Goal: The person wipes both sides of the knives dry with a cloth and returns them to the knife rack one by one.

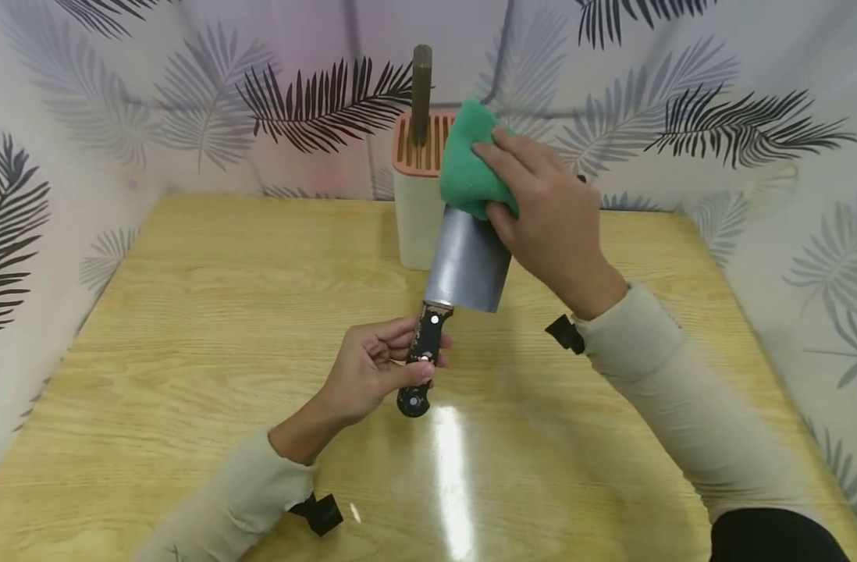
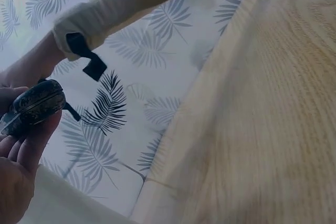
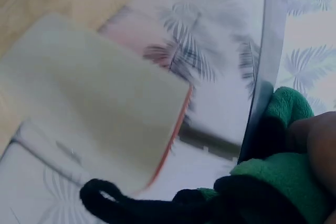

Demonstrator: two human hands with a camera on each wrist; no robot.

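Note:
My left hand (image 1: 368, 371) grips the worn black handle of a cleaver (image 1: 469, 261), its broad grey blade pointing up and away above the table. In the left wrist view the handle's butt end (image 2: 39, 103) sticks out between thumb and fingers. With my right hand (image 1: 551, 211) I hold a green cloth (image 1: 474, 160) against the far part of the blade, which it hides. The right wrist view shows the cloth (image 3: 291, 177) folded about the blade (image 3: 268, 66), seen nearly edge-on.
Behind the cleaver stands a white knife block (image 1: 413, 222) with an orange slotted top, one knife (image 1: 421, 94) upright in it. Beneath is a glossy wood-grain table (image 1: 225, 312). Leaf-patterned cloth (image 1: 316, 47) hangs at the back and sides.

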